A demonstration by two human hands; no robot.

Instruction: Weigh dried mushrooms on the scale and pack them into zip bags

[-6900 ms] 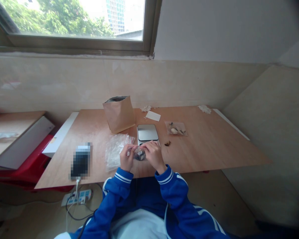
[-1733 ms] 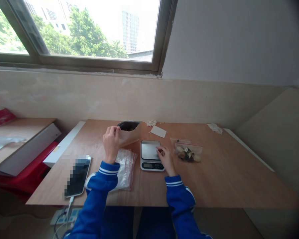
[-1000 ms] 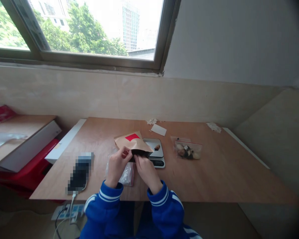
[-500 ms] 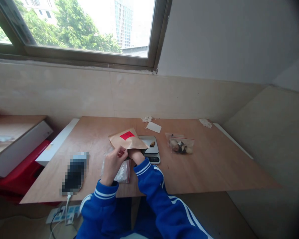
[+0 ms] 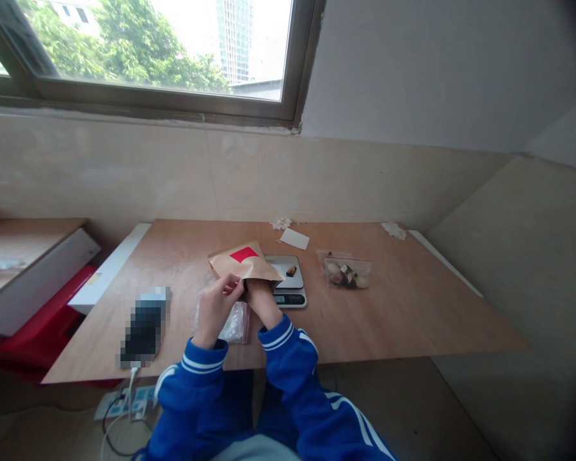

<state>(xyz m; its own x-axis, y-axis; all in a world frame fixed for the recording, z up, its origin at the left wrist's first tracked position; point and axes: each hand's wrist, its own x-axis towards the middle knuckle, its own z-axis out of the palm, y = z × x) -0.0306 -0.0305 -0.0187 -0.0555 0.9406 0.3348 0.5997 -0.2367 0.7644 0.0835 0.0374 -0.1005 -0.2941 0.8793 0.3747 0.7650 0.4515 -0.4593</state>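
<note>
— Brown paper is what the left hand's fingers (image 5: 229, 286) pinch: they are together on the lower edge of the paper bag (image 5: 243, 264), at its mouth. Do you see the other hand?

— Only part of it. The right hand (image 5: 258, 294) goes into the bag's mouth, so its fingers are hidden and I cannot tell whether they are apart or together.

— Where does the bag sit?

— Tilted on its side above the wooden surface (image 5: 403, 307), mouth toward the person, a red label facing up. The left hand (image 5: 216, 306) holds it just in front of the scale (image 5: 287, 280).

— Anything on the scale?

— One small dark piece (image 5: 290, 271) lies on its platform, near the right edge.

— And under the hands?

— A stack of clear zip bags (image 5: 233, 320) lies flat on the surface, partly covered by the left hand.

— Further out?

— A filled zip bag (image 5: 346, 273) lies right of the scale — apart from it. A blurred phone (image 5: 144, 325) lies to the left with a cable running off the edge. A white card (image 5: 294, 239) and two scraps of crumpled paper lie near the far edge.
</note>
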